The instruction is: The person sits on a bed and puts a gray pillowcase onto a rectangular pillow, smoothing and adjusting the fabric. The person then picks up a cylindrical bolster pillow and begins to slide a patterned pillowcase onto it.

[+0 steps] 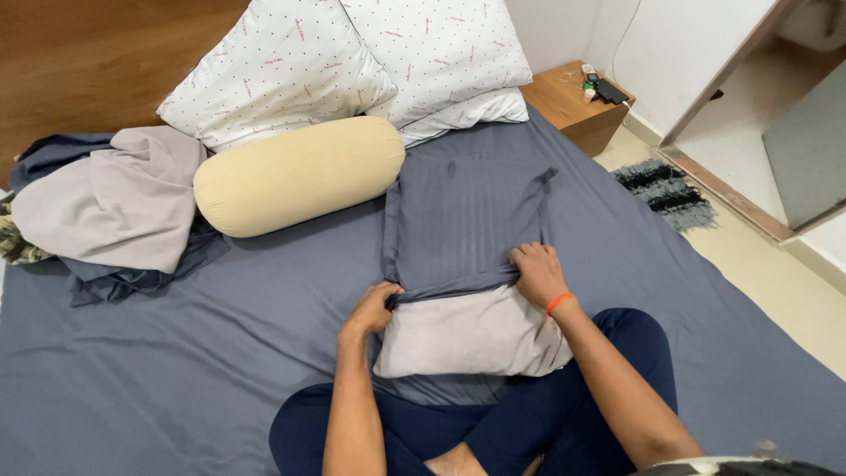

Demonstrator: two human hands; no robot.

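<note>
Both hands closed on the open edge of a dark blue case (463,225), centre frame. Left hand (374,308) pinches the edge's left corner; right hand (538,273), orange band at wrist, fists the right corner. Case mouth sits partway over a grey pillow (471,335), which lies against the sitter's crossed legs, likely braced there so it stays put. Rest of case lies flat up the bed, spread by the two-corner grip. Cream bolster (295,174) left of centre; dotted pillows (352,62) top; heaped linen (110,207) far left.
</note>
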